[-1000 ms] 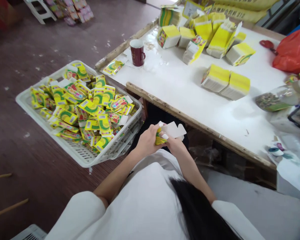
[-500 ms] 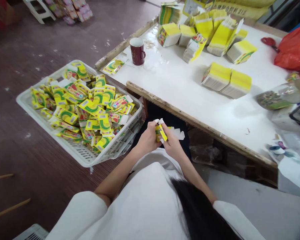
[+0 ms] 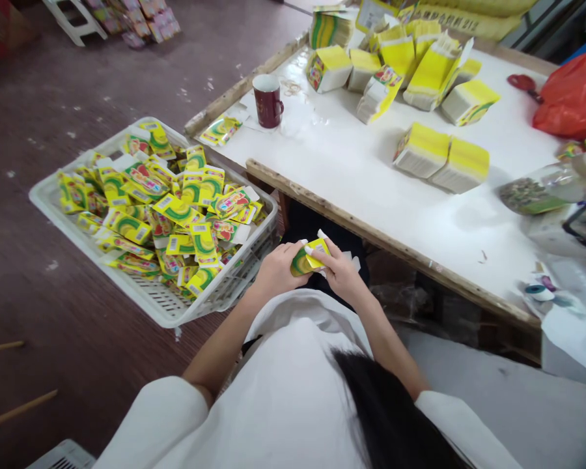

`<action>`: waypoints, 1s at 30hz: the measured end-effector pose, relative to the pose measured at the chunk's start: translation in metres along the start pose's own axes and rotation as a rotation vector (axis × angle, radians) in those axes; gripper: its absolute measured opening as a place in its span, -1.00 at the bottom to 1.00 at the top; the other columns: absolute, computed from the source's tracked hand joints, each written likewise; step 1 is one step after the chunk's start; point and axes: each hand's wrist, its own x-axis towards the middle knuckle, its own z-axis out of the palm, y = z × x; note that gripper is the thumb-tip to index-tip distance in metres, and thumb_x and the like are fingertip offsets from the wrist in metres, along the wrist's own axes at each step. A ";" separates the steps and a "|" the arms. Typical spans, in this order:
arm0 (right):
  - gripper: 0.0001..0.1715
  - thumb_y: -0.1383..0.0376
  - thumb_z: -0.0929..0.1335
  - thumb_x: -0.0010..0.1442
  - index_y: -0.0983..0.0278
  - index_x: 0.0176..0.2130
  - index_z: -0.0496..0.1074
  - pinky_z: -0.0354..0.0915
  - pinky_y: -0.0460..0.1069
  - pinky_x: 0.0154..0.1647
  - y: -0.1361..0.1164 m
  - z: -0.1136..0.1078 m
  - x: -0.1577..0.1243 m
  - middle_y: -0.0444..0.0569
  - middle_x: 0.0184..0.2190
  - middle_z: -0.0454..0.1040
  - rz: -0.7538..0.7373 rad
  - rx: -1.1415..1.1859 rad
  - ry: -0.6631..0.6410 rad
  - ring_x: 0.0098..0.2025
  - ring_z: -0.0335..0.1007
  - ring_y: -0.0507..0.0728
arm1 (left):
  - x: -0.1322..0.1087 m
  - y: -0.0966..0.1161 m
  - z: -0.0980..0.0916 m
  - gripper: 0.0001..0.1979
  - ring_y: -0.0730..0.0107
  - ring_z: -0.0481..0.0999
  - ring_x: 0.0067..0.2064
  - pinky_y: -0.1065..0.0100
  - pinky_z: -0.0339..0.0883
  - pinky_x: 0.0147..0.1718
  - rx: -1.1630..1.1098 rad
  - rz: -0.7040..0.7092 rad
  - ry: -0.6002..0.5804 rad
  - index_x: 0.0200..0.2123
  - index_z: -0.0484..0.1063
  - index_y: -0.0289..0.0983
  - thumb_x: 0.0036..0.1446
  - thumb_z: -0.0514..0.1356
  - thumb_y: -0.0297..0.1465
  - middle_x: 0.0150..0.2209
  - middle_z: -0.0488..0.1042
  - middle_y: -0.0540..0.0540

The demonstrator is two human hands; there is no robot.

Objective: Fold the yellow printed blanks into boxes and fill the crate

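Observation:
A small yellow and green carton (image 3: 308, 255) sits between both hands just below the table's front edge. My left hand (image 3: 275, 272) grips its left end, fingers curled round it. My right hand (image 3: 340, 273) pinches its right end, fingertips on top. White flaps of another flat carton blank (image 3: 353, 263) show behind my right hand. To my left a white plastic basket (image 3: 68, 225) holds several folded yellow cartons (image 3: 166, 202).
The white table (image 3: 371, 176) carries several stacks of flat yellow carton blanks (image 3: 442, 159), a dark red mug (image 3: 268, 101), a red plastic bag (image 3: 569, 101) and clutter at the right. Brown floor lies to the left, with a white stool (image 3: 75, 19) far back.
The flat white blank of a second ago has been folded up; the carton now shows closed, yellow and green, and both hands have shifted slightly lower with it.

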 end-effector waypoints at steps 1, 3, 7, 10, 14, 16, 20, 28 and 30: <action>-0.56 0.37 0.24 0.32 0.14 0.09 0.51 0.34 0.17 0.20 0.002 -0.007 0.001 0.12 0.35 0.23 -0.011 0.015 -0.044 0.29 0.32 0.27 | 0.001 -0.001 -0.001 -0.38 0.06 0.56 -0.02 0.13 0.44 0.01 -0.007 0.017 -0.020 0.12 0.36 -0.34 -0.03 0.36 -0.31 -0.03 0.56 -0.26; -0.63 0.37 0.30 0.28 0.14 0.02 0.54 0.33 0.18 0.19 0.004 -0.020 0.004 0.12 0.31 0.29 -0.041 0.052 -0.146 0.25 0.37 0.26 | 0.004 -0.003 -0.004 -0.37 0.06 0.58 -0.03 0.14 0.45 0.00 -0.020 0.049 -0.063 0.11 0.38 -0.35 -0.05 0.36 -0.31 -0.02 0.57 -0.27; -0.65 0.34 0.33 0.24 0.21 0.04 0.44 0.25 0.26 0.25 -0.004 -0.021 0.008 0.20 0.30 0.22 -0.039 0.112 -0.161 0.33 0.23 0.30 | 0.007 -0.003 -0.007 -0.38 0.05 0.58 -0.01 0.12 0.45 0.01 -0.009 0.032 -0.079 0.13 0.38 -0.34 -0.03 0.34 -0.30 -0.01 0.57 -0.28; -0.45 0.25 0.32 0.27 0.24 0.21 0.21 0.22 0.30 0.28 -0.014 -0.002 0.007 0.25 0.30 0.16 0.027 0.204 -0.065 0.36 0.14 0.32 | 0.005 -0.001 -0.005 -0.36 0.01 0.57 -0.02 0.08 0.46 -0.01 -0.005 -0.021 -0.066 0.14 0.37 -0.35 -0.03 0.34 -0.30 -0.04 0.57 -0.28; -0.22 0.21 0.29 0.29 0.21 0.37 -0.08 0.25 0.25 0.26 -0.012 0.017 0.008 0.23 0.31 0.15 0.130 0.296 0.051 0.29 0.23 0.26 | 0.000 0.001 -0.001 -0.38 0.01 0.56 -0.01 0.06 0.43 0.03 -0.210 -0.122 0.000 0.07 0.44 -0.27 -0.13 0.41 -0.33 -0.03 0.56 -0.24; -0.20 0.20 0.32 0.26 0.20 0.36 -0.06 0.32 0.19 0.18 -0.001 0.016 0.008 0.21 0.27 0.22 0.159 0.310 0.082 0.19 0.34 0.23 | -0.002 -0.001 -0.001 -0.40 0.10 0.57 -0.06 0.12 0.44 0.01 -0.529 -0.246 0.221 0.01 0.45 -0.21 -0.17 0.46 -0.29 -0.06 0.57 -0.18; -0.66 0.26 0.39 0.19 0.24 -0.02 0.41 0.34 0.13 0.04 0.030 0.005 0.002 0.09 -0.09 0.49 0.361 -0.147 -0.003 -0.05 0.43 0.23 | 0.000 -0.009 -0.008 -0.46 0.26 0.57 -0.08 0.22 0.47 -0.04 -1.235 -0.473 0.924 -0.13 0.35 -0.16 0.02 0.28 0.11 -0.03 0.50 -0.14; -0.84 0.34 0.46 0.08 0.31 -0.27 0.47 0.22 0.15 0.01 0.048 0.028 -0.014 0.18 -0.14 0.41 0.504 -0.523 -0.034 -0.09 0.29 0.30 | 0.004 0.001 0.014 -0.64 0.39 0.57 -0.23 0.37 0.48 -0.28 -1.369 -0.857 0.637 -0.15 0.31 -0.21 0.20 0.22 -0.07 -0.05 0.49 -0.16; -0.80 0.34 0.46 0.08 0.32 -0.24 0.46 0.23 0.15 0.01 0.049 0.030 -0.015 0.17 -0.13 0.39 0.507 -0.527 -0.013 -0.09 0.29 0.30 | 0.002 0.003 0.019 -0.66 0.49 0.55 -0.29 0.46 0.44 -0.35 -1.311 -0.866 0.573 -0.15 0.31 -0.22 0.14 0.28 -0.15 -0.09 0.51 -0.12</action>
